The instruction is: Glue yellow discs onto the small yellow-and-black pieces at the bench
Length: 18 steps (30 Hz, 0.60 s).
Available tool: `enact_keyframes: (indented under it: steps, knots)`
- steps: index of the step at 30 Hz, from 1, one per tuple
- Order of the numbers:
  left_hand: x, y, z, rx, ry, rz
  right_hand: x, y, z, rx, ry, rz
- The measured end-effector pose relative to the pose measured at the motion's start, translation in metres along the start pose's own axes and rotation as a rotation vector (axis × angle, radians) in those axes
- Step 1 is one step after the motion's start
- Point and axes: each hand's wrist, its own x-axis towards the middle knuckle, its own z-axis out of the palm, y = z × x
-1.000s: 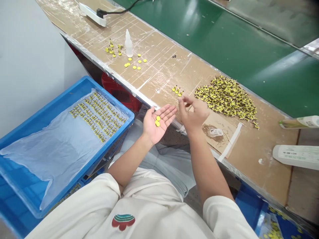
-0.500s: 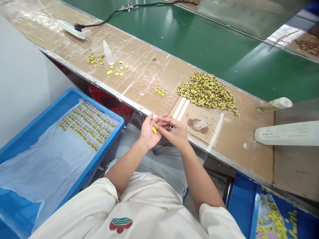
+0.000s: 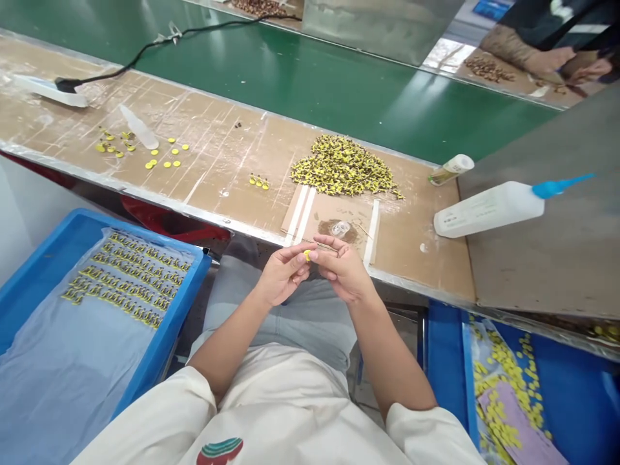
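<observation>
Between both hands, the left hand (image 3: 279,274) and right hand (image 3: 345,270), pinched together at the centre of the frame, sits a small round yellow disc (image 3: 307,255), probably light, stiff and best gripped by its rim.

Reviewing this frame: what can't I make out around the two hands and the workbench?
- Head view: how many bright yellow plastic discs the left hand and right hand hold; fingers cover them.
- Head view: the label on the white plastic bottle with blue nozzle; too small.
- Head view: the piece count in the yellow-and-dark heap; overlapping.
- Head view: the blue plastic tray's near end; cut off by the edge.
</observation>
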Motion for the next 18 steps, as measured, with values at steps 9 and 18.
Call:
enact_keyframes:
  steps: [9,18]
  knots:
    - [0.004,-0.002,0.002,-0.070,0.072,0.051,0.000,-0.016,-0.021,-0.473,0.396,-0.576]
    - [0.009,0.008,-0.009,-0.130,0.221,0.067,0.112,-0.066,-0.194,-1.229,1.012,-0.559]
